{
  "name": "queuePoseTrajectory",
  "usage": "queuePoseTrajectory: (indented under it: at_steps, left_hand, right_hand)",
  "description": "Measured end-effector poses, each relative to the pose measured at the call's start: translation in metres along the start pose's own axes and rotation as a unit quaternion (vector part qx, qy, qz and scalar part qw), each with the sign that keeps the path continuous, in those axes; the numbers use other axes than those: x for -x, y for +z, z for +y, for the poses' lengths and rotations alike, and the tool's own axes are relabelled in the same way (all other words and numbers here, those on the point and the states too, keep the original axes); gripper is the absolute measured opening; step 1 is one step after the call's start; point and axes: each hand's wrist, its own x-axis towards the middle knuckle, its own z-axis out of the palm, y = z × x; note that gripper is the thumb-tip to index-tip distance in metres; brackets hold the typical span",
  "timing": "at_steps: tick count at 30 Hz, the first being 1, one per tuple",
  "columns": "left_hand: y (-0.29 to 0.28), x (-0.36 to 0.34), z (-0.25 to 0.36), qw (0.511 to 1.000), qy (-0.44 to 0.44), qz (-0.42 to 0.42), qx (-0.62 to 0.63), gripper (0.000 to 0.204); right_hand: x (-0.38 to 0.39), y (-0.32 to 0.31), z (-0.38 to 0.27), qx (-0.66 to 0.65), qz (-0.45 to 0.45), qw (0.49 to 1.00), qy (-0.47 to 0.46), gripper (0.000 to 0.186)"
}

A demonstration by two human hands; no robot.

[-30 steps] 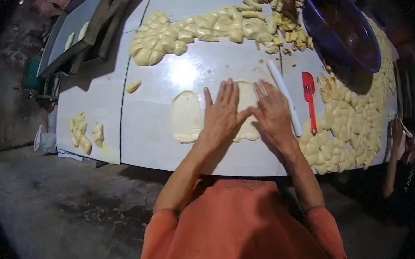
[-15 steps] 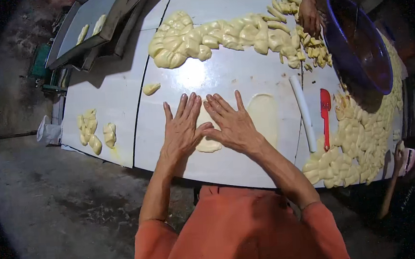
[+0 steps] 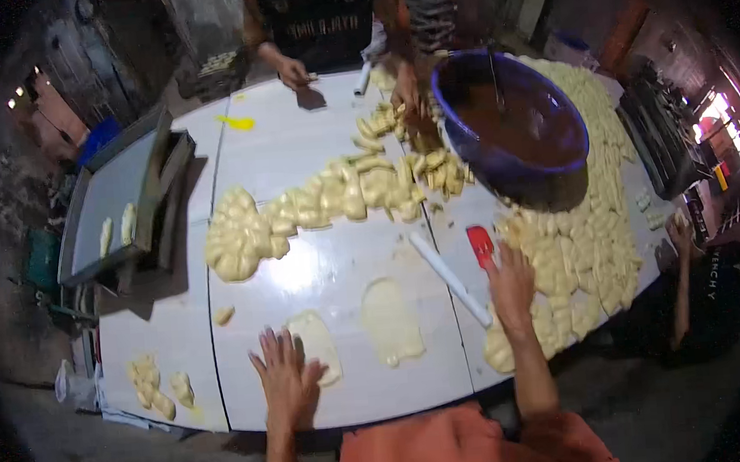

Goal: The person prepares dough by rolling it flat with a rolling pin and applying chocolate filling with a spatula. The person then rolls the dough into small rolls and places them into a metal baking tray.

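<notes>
My left hand (image 3: 284, 379) lies open with fingers spread on the white table (image 3: 423, 382), at the left edge of a thin flattened dough sheet (image 3: 318, 348). To that sheet's right is a second, longer dough sheet (image 3: 391, 320). My right hand (image 3: 513, 294) reaches over the handle of a red spatula (image 3: 480, 242), fingers stretched out and apart; the handle is mostly hidden beneath it. Between the second sheet and the spatula lies a white rolling pin (image 3: 451, 278).
A row of dough lumps (image 3: 316, 202) crosses the table's middle. At right, many dough pieces (image 3: 569, 260) surround a purple basin (image 3: 580, 100) of brown contents. Metal trays (image 3: 106, 262) stand at left. Across the table a person (image 3: 313, 29) handles dough strips; another person's arm (image 3: 680, 278) shows at far right.
My hands have parted: the right left the dough sheet and moved over to the spatula, while the left stays beside the sheet. The view has tilted up, showing the person opposite.
</notes>
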Motion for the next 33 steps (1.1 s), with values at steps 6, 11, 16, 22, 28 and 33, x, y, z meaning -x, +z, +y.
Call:
queuePoseTrajectory:
  at_steps: [6,11,16,22,28,33]
  left_hand:
    - [0.003,0.020,0.025,0.995,-0.091,-0.031,0.030,0.071]
    - [0.016,0.042,0.027,0.989,-0.142,-0.034,0.015,0.076]
    - [0.027,0.047,0.032,0.986,-0.164,0.006,0.027,0.083]
    - [0.046,0.064,0.033,0.988,-0.098,0.076,0.094,0.065]
    - [0.055,0.080,0.049,0.992,-0.032,0.088,0.085,0.057]
    - [0.053,0.079,0.051,0.990,-0.037,0.100,0.087,0.058]
  right_hand:
    - [0.004,0.017,0.037,-0.062,-0.003,0.998,0.016,0.040]
    - [0.014,0.009,0.020,-0.065,0.011,0.998,0.011,0.027]
    - [0.007,0.010,0.025,-0.155,-0.024,0.988,0.003,0.029]
    - [-0.050,-0.015,0.027,-0.491,-0.097,0.860,0.099,0.029]
    - [-0.282,-0.158,0.002,-0.657,-0.008,0.748,-0.094,0.027]
    - [-0.362,-0.249,-0.008,-0.582,0.058,0.802,-0.122,0.023]
